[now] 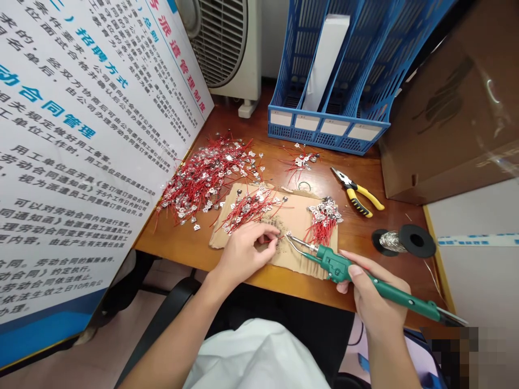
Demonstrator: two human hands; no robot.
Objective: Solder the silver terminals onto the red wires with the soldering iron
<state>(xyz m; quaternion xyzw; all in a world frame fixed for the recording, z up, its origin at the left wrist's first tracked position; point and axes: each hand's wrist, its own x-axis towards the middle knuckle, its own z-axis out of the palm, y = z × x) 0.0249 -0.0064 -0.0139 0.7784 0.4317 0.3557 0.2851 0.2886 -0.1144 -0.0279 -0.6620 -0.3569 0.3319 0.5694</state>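
Observation:
My right hand (375, 294) is wrapped round a green soldering iron (336, 263), a gun type with a feed tube beside its tip. The tip points left, over the cardboard (300, 210). Thumb and fingers of my left hand (251, 248) pinch a thin red wire (283, 236) with a small pale metal piece at its end, right by the iron's tip. I cannot tell whether the tip touches it. Behind my left hand lies a bunch of red-wired pieces (253, 208). Another bundle of red-wired pieces (324, 221) rests on the cardboard's right part.
A large heap of red-wired pieces (206, 178) covers the table's left. Yellow-black pliers (357, 192) and a solder spool (403, 241) lie to the right. A blue file rack (328, 127) stands behind, beside a cardboard box (450, 108). A printed board (89, 140) borders the left.

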